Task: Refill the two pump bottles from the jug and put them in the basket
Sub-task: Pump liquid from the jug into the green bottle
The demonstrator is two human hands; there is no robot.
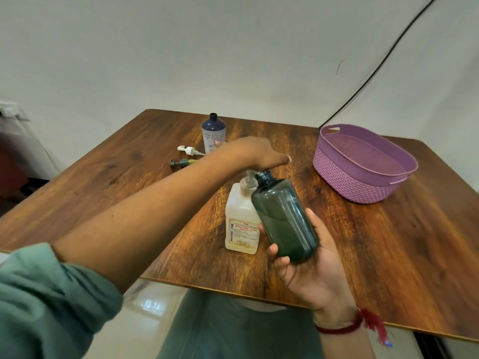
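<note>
Green bottle [285, 218]: uncapped and lifted off the table [388, 242]. It is tilted with its open mouth up against the spout of the jug, on the jug's right side.
Right hand [313, 270]: fingers and thumb wrapped round the lower body of the green bottle, carrying its weight.
Jug [239, 224]: stands upright on the table, with its pump head [248, 178] fitted.
Left hand [259, 152]: reaches across from the left and lies palm down on the jug's pump head, pressing. The one finger that shows is stretched out, and nothing is seen gripped.
Blue bottle [213, 134]: stands upright well behind the jug, with its neck open and no hand on it.
White pump [188, 150]: lies on the table behind and left of the jug, just beside the blue bottle.
Dark pump [181, 162]: lies just in front of the white pump, also off its bottle.
Basket [350, 182]: stands to the right of the jug, well apart from it, and holds no bottle.
Step in hand: filling the green bottle, judged from the pose.
Fill level: seems part-way up, but the dark wall makes this uncertain.
Done: both bottles are uncapped.
Left: finish filling the green bottle, fill the blue bottle, refit both pumps and place both bottles in the basket.
</note>
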